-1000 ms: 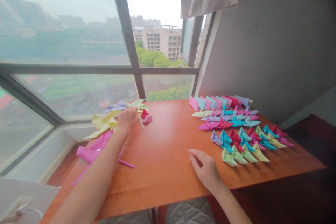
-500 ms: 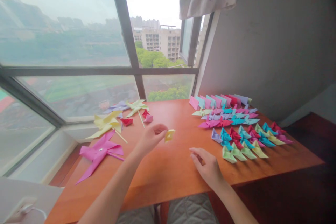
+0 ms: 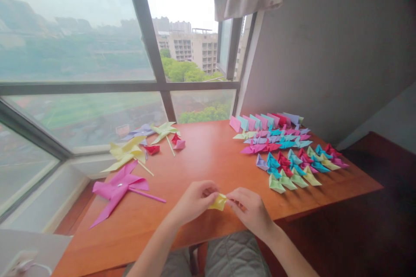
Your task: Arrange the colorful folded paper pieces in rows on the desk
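A small folded piece of yellow paper [image 3: 218,202] is held just above the front part of the wooden table [image 3: 208,160]. My left hand [image 3: 196,201] pinches its left side between thumb and fingers. From the other side, my right hand [image 3: 249,208] has thumb and fingertips closed on the paper's right edge. Parts of the paper are hidden behind the fingers. Rows of folded paper boats [image 3: 294,169] in several colours lie to the right of my right hand.
Paper pinwheels on sticks lie at the left, a magenta one [image 3: 118,187] nearest and a yellow one [image 3: 127,152] behind it. Small red and pink boats [image 3: 152,149] sit beside them. Folded paper cranes [image 3: 260,147] and upright cards [image 3: 256,122] line the back right, near the window.
The yellow paper has come down and nearer to me in my left hand. My right hand has moved left and closed on it. The view has shifted slightly.
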{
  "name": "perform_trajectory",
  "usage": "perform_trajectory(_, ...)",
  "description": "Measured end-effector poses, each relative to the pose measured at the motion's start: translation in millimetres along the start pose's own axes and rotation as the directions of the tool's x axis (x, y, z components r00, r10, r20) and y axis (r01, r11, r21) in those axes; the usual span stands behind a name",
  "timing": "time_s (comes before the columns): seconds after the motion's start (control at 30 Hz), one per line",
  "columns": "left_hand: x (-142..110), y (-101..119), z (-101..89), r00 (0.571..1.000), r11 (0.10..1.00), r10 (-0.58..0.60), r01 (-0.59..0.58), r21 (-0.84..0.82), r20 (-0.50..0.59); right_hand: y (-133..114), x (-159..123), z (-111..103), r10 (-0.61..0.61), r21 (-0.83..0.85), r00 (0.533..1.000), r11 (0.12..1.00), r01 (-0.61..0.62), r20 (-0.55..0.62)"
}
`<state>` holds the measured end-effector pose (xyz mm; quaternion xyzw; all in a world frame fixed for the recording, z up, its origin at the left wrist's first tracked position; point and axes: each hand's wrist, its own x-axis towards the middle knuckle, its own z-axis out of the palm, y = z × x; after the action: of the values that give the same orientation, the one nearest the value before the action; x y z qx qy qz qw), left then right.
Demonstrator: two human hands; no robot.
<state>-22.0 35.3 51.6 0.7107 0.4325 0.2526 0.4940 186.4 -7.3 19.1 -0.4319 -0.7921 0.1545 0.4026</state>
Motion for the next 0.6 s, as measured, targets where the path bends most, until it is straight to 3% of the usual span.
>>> perform_trajectory(0.1,-6,-5,-9.3,0.997,0.998,0.003,0.001,0.055,-0.075,5,-5,-17,0.007,-0.052,0.997,0.999,-0.011,-0.077)
perform_trajectory(0.23,-16,-21,-22.1,0.979,0.995,-0.016,0.036,0.095,-0.201,26,-18,-65,0.097,-0.2,0.947,0.966,-0.163,-0.305)
perform_trajectory(0.33,-21,-30,-25.6,0.968,0.997,-0.027,0.044,0.066,-0.248,53,-35,-111,0.122,-0.365,0.851,0.865,-0.344,-0.511)
perform_trajectory(0.4,-23,-32,-24.7,0.964,0.998,-0.027,0.042,0.051,-0.264,74,-51,-140,0.142,-0.427,0.761,0.756,-0.496,-0.633)
perform_trajectory(0.5,-24,-29,-20.8,0.962,0.996,-0.009,0.034,0.085,-0.271,104,-78,-171,0.208,-0.384,0.624,0.631,-0.674,-0.753)
perform_trajectory(0.6,-24,-26,-17.8,0.96,0.992,0.006,0.03,0.126,-0.278,128,-103,-187,0.267,-0.331,0.554,0.575,-0.748,-0.789)
